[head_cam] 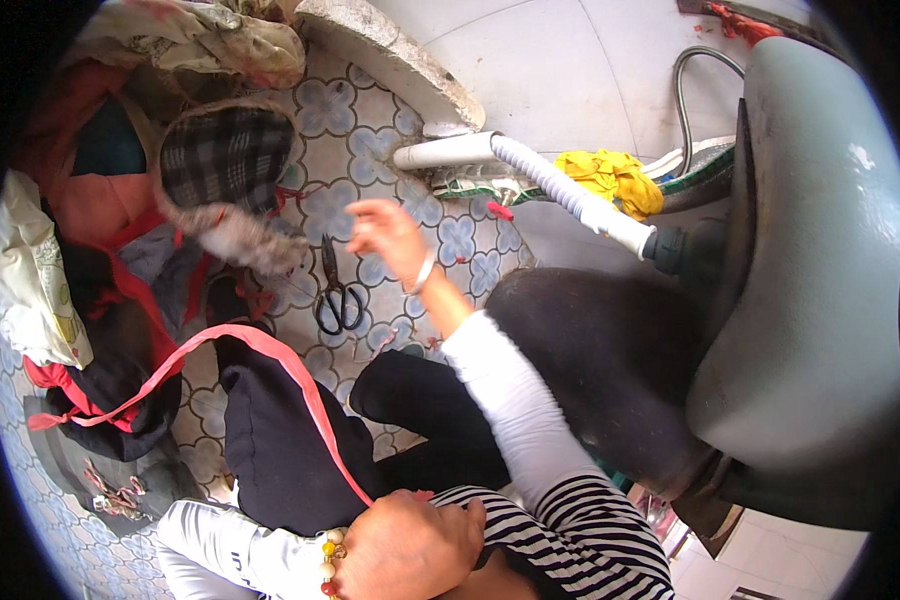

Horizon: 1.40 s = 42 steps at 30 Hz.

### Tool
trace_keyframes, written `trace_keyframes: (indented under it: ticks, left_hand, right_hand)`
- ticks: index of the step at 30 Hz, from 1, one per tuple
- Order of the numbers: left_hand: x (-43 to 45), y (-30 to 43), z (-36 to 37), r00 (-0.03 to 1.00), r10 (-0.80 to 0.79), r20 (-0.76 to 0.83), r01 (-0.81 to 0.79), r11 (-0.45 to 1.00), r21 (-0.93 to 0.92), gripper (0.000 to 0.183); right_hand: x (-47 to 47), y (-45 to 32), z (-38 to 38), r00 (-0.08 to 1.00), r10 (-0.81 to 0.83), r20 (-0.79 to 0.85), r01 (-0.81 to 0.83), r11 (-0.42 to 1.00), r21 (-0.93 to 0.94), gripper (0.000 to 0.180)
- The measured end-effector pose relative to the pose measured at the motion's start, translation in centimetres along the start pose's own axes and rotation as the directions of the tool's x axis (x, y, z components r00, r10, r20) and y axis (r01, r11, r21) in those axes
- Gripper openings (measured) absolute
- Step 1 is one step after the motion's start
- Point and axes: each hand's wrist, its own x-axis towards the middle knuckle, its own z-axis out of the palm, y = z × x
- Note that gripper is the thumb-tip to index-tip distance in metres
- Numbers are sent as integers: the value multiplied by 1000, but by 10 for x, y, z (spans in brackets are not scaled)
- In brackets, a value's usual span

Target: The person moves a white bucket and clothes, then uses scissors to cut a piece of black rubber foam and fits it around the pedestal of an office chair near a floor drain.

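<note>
My left hand (407, 546), with a beaded bracelet at its wrist, is closed on one end of a coral-pink fabric strip (305, 379) close to my body. From there the strip arcs up over my dark trouser leg (292, 442) and runs left to a loose, knotted-looking end. My right hand (387, 238) reaches out above the tiled floor, fingers bent and apart, nothing visible in them. A pale bangle circles that wrist. Just left of and below this hand, black-handled scissors (335, 296) lie on the tiles, blades pointing away from me.
Piled clothing (112, 262) fills the left, including a plaid, fleece-edged piece (229, 154). A white corrugated hose (555, 184) joins a large rounded grey fixture (810, 262) at right. A yellow cloth (611, 180) lies behind it. A pale curved slab (397, 60) borders the floor. Red scraps are scattered about.
</note>
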Motion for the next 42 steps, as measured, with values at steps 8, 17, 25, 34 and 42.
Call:
trace_keyframes:
  ticks: [8,17,25,34,42]
  left_hand:
    - [-8,36,51,962,-176,-208,224,945,237,23]
    - [-4,44,22,988,-155,7,136,887,440,36]
    - [-9,50,62,951,-300,70,198,770,607,30]
    - [96,38,90,936,-162,312,-45,825,564,7]
    - [189,-113,42,841,-502,-202,541,763,355,17]
  right_hand:
    - [-112,-61,-229,713,89,-696,325,837,440,22]
    - [-92,-122,-221,527,91,-845,405,847,343,23]
    - [-128,-110,-211,608,-44,-793,179,980,83,10]
    - [-133,-117,-190,537,-85,-839,-53,990,-134,18]
    - [-141,-100,-237,515,-22,-857,20,1000,-14,13]
